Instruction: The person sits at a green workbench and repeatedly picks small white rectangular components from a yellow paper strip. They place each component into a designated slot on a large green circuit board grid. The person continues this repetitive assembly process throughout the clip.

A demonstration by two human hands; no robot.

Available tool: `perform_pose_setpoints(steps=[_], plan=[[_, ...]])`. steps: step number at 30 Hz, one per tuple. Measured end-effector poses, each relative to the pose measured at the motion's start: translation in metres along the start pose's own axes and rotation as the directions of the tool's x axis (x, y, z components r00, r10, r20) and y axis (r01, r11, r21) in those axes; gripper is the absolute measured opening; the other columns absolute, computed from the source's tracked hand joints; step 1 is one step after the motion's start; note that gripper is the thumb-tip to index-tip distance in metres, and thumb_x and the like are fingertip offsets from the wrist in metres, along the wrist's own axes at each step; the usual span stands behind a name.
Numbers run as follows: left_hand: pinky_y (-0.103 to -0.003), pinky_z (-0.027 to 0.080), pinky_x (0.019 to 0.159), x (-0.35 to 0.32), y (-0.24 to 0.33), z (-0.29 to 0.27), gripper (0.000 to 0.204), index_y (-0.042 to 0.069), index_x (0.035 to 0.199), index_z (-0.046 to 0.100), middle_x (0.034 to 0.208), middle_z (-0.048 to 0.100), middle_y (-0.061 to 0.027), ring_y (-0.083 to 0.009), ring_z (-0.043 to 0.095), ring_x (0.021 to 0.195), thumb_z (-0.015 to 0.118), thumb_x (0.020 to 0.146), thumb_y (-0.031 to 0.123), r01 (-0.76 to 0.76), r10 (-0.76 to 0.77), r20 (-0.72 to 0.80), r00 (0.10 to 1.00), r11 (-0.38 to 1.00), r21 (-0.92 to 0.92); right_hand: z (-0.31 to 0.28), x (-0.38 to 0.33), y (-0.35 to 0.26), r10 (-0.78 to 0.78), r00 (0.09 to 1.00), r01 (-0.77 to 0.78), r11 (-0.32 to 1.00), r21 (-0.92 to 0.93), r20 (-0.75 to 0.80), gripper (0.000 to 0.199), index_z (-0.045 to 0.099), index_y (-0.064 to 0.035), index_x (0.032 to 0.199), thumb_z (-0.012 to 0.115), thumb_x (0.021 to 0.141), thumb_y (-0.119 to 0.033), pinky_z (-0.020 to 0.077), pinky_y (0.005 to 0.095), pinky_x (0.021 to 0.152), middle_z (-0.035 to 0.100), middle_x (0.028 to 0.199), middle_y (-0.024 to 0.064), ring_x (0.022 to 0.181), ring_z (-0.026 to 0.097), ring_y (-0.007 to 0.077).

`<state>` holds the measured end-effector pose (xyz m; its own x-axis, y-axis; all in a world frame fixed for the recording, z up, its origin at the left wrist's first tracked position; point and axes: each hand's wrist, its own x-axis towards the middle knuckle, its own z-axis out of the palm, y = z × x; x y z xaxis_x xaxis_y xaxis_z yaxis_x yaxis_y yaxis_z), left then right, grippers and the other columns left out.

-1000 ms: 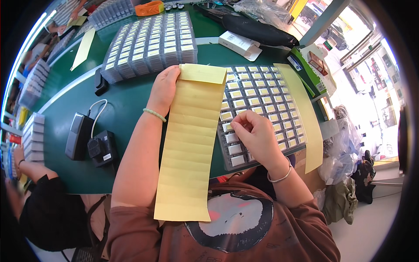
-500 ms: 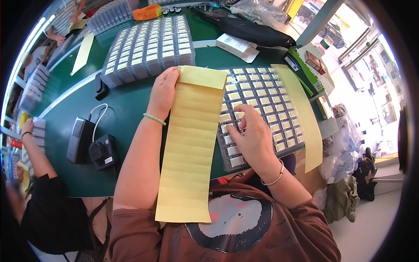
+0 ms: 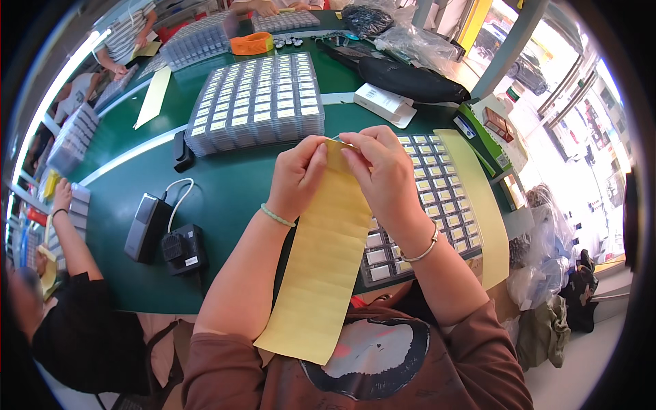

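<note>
A long yellow paper strip [image 3: 324, 256] is pinched at its top edge by the left hand [image 3: 297, 174] and the right hand [image 3: 383, 171], both grips pressed together on it. The strip hangs toward the lap, over a tray of small labelled parts [image 3: 437, 198] on the green worktop [image 3: 232, 191].

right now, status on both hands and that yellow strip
Left hand and right hand both pinching top of yellow strip. Strip hangs down to lap, over tray of small parts. Nothing in the way.
</note>
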<state>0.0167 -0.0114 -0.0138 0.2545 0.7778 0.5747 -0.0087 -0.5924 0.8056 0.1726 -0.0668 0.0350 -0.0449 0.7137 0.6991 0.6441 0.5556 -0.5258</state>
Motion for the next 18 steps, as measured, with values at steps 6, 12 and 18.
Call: perform_pose_setpoints(steps=[6,12,18], plan=[[-0.023,0.044,0.064,-0.001,0.005,-0.004,0.02,-0.002,0.1,0.063,0.076,0.059,-0.0037,-0.0069,0.051,0.069,0.05,0.101,0.013,-0.002,-0.001,0.049,0.999,0.998,0.067,0.005,-0.003,0.004,-0.071,0.997,0.069,0.996,-0.052,-0.038,0.014,0.067,-0.0032,0.097,0.07,0.084,-0.001,0.0516,0.0349,0.066,0.061,0.093,0.0104,0.077,0.063,0.0273],[-0.025,0.041,0.059,0.002,-0.002,-0.002,0.02,-0.001,0.095,0.061,0.069,0.053,-0.0043,-0.0083,0.046,0.064,0.052,0.1,0.016,0.036,-0.035,-0.054,0.998,0.999,0.022,0.006,-0.008,0.002,-0.201,0.976,0.198,0.98,-0.032,-0.089,0.014,0.065,-0.0034,0.092,0.072,0.081,0.002,0.052,0.0302,0.064,0.06,0.089,0.0087,0.074,0.064,0.0221],[-0.022,0.04,0.066,0.008,-0.034,-0.027,0.027,-0.001,0.094,0.064,0.077,0.054,0.0054,-0.0037,0.045,0.073,0.053,0.101,0.022,0.199,-0.217,-0.17,0.961,0.973,-0.117,-0.048,-0.04,-0.023,0.338,0.928,-0.371,0.884,0.284,0.159,0.008,0.067,-0.0003,0.088,0.074,0.084,-0.002,0.0522,0.0233,0.068,0.065,0.082,0.004,0.072,0.064,0.0099]])
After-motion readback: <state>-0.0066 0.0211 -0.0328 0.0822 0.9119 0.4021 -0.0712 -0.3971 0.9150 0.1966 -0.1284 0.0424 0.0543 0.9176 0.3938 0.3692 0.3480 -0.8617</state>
